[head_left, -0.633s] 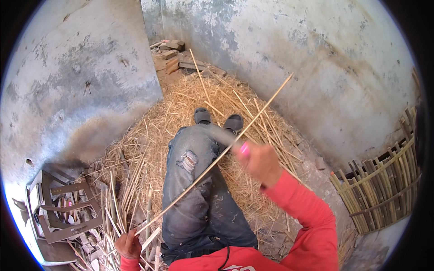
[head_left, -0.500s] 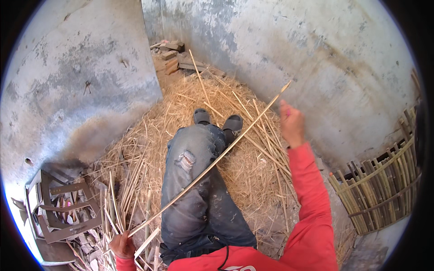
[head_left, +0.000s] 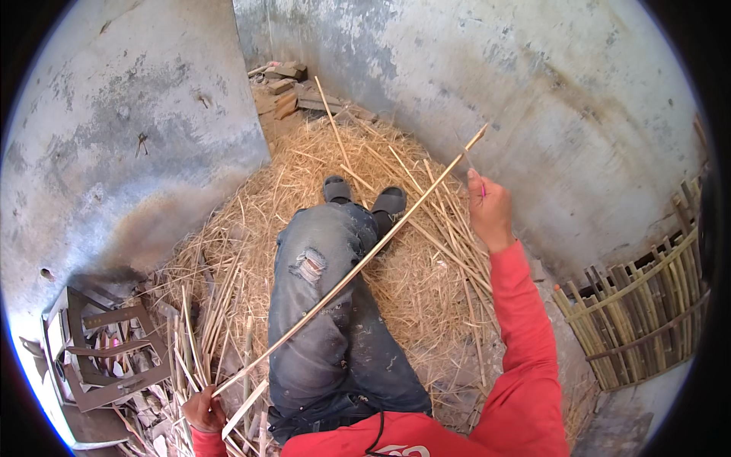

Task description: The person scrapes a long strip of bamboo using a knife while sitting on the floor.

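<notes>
I sit on straw [head_left: 426,266] with my legs in grey jeans [head_left: 327,320] stretched out. A long thin bamboo strip [head_left: 358,265] runs diagonally over my lap, from lower left to upper right. My left hand [head_left: 202,410] grips its near end by my hip. My right hand [head_left: 491,209] is raised at arm's length just below the strip's far tip [head_left: 478,135]. Its fingers are closed on a small pink object [head_left: 482,190]; what that is I cannot tell. A hair-thin sliver seems to lead from the tip down to this hand.
Loose bamboo strips [head_left: 205,320] lie bundled by my left leg. A rusty metal frame [head_left: 106,350] sits at the lower left. A woven bamboo panel [head_left: 647,305] stands on the right. Wood scraps [head_left: 285,84] fill the far corner between the concrete walls [head_left: 137,137].
My right hand has slid from the strip's middle out to just below its far tip, the arm stretching out. The left hand has kept hold of the near end.
</notes>
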A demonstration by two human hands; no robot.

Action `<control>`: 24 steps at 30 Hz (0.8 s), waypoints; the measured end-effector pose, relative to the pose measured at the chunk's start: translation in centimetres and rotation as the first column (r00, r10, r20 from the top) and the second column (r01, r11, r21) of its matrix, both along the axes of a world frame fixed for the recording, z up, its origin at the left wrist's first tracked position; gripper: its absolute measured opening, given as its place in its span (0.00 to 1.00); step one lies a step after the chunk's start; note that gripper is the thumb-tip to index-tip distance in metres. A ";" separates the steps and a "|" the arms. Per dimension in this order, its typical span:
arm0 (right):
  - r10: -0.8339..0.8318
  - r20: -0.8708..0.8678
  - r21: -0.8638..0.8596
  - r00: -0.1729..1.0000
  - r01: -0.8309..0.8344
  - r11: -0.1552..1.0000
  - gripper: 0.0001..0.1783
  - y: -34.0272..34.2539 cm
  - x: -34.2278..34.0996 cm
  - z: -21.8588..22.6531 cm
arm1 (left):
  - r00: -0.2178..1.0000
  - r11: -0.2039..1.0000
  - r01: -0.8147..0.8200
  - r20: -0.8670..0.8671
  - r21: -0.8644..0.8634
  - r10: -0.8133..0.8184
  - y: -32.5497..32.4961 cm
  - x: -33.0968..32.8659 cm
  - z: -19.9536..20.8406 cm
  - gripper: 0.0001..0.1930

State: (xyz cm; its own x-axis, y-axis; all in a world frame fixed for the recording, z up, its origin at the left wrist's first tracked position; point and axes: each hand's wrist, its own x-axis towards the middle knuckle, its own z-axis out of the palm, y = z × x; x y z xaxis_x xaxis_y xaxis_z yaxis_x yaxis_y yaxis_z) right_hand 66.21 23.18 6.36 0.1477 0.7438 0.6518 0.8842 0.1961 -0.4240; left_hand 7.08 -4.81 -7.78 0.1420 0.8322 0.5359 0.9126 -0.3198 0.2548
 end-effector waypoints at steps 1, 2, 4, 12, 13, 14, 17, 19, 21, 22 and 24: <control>0.003 0.005 0.004 1.000 -0.003 1.000 0.29 -0.1 -0.2 0.0 | 1.000 1.000 0.009 0.007 -0.008 -0.009 0.1 -0.2 -0.1 0.10; 0.080 0.007 0.010 0.997 -0.081 0.997 0.29 -0.7 -0.9 -0.3 | 0.999 1.000 0.007 0.048 -0.013 -0.006 0.3 -0.2 -0.7 0.09; 0.215 0.118 -0.021 0.969 -0.214 0.977 0.29 -2.3 -3.8 -1.1 | 0.998 1.000 0.005 0.056 -0.013 -0.005 0.3 0.2 -0.7 0.09; 0.007 -0.015 -0.038 1.000 -0.008 0.999 0.30 -0.2 -0.3 0.0 | 1.000 0.999 0.021 0.011 -0.042 -0.021 0.4 -0.9 -0.9 0.08; 0.102 0.024 -0.010 0.994 -0.102 0.995 0.31 -0.6 -1.1 -0.1 | 0.999 0.999 0.029 0.036 -0.038 -0.027 0.7 -0.8 -0.9 0.08; 0.194 0.066 0.014 0.979 -0.195 0.981 0.32 -1.0 -1.9 -0.2 | 0.998 0.998 0.028 0.063 -0.050 -0.025 1.0 -0.6 -0.9 0.08; 0.309 0.092 -0.128 0.947 -0.297 0.946 0.32 -2.4 -4.3 -1.6 | 0.975 0.991 0.058 0.222 -0.123 -0.029 1.0 -0.5 -1.3 0.08; 0.191 0.118 -0.029 0.975 -0.188 0.982 0.31 -0.4 -2.0 -1.1 | 0.979 0.981 0.064 0.200 -0.185 -0.026 1.4 -0.5 -0.8 0.09; 0.031 -0.047 -0.020 0.998 -0.032 0.999 0.30 0.6 -0.4 -0.3 | 0.969 0.984 0.083 0.242 -0.155 -0.043 1.7 -0.5 -1.2 0.10; 0.038 -0.047 -0.018 0.998 -0.039 0.999 0.30 -0.1 -1.4 -0.4 | 0.961 0.978 0.086 0.274 -0.193 -0.030 1.6 -0.6 -1.2 0.11; 0.283 0.074 -0.160 0.956 -0.268 0.950 0.31 -2.5 -3.9 -1.1 | 0.968 0.982 0.079 0.247 -0.171 -0.035 1.5 -0.6 -1.3 0.10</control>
